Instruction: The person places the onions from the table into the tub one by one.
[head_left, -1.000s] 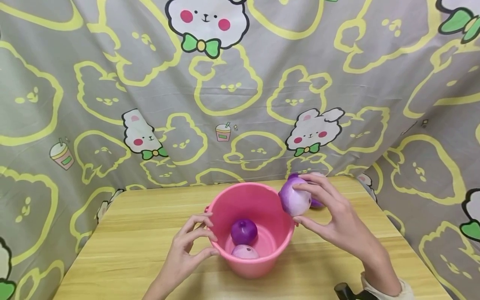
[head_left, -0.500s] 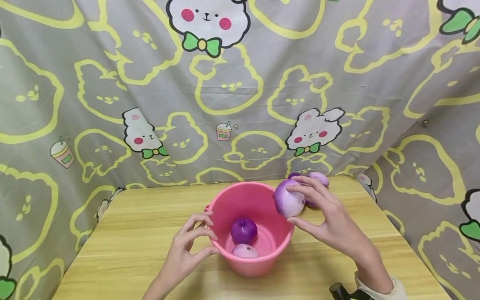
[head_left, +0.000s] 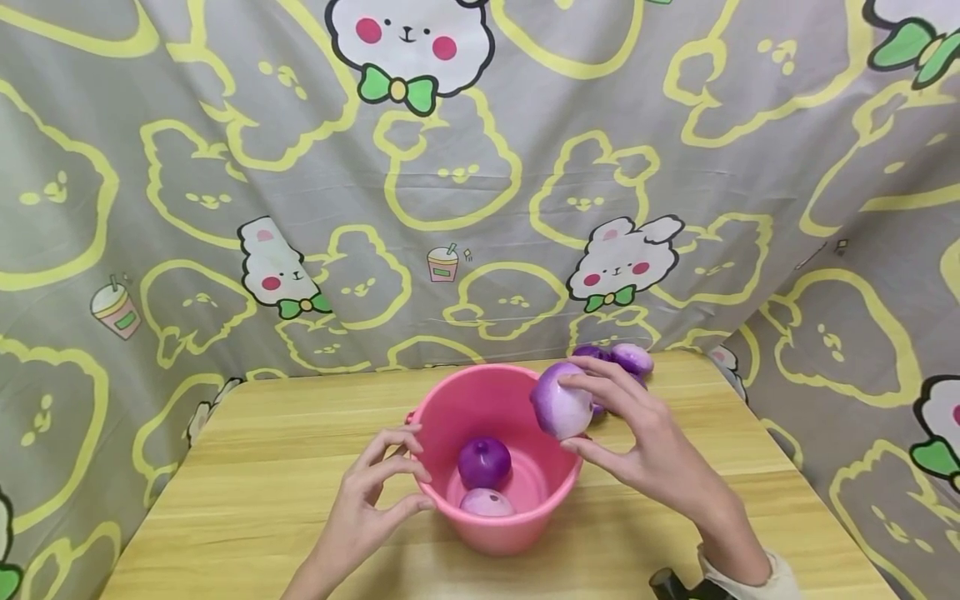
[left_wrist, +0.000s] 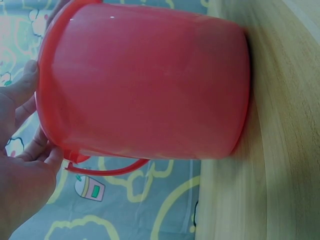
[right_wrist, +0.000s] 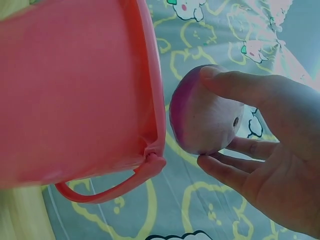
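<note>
A pink bucket [head_left: 501, 537] stands upright on the table, its mouth tilted into view. My left hand [head_left: 371, 487] holds its left rim between thumb and fingers, as the left wrist view [left_wrist: 25, 170] also shows. In my right hand [head_left: 648, 442] a purple-and-white onion [head_left: 561, 402] is pinched between thumb and fingertips, over the bucket's right rim. The right wrist view shows that onion [right_wrist: 205, 115] just beyond the rim, apart from it. Inside the bucket lie a dark purple onion [head_left: 483, 463] and a paler onion [head_left: 487, 502].
Behind my right hand, more purple onions [head_left: 632, 358] lie at the table's back right, partly hidden. The bucket's handle [right_wrist: 112, 192] hangs down. A patterned curtain [head_left: 465, 308] backs the wooden table [head_left: 285, 450]. A black rod-like piece [head_left: 666, 583] shows by the right sleeve.
My right hand has moved left with the onion, from beside the bucket's right rim to over it. More of the onions behind has come into view. The left hand stays at the rim.
</note>
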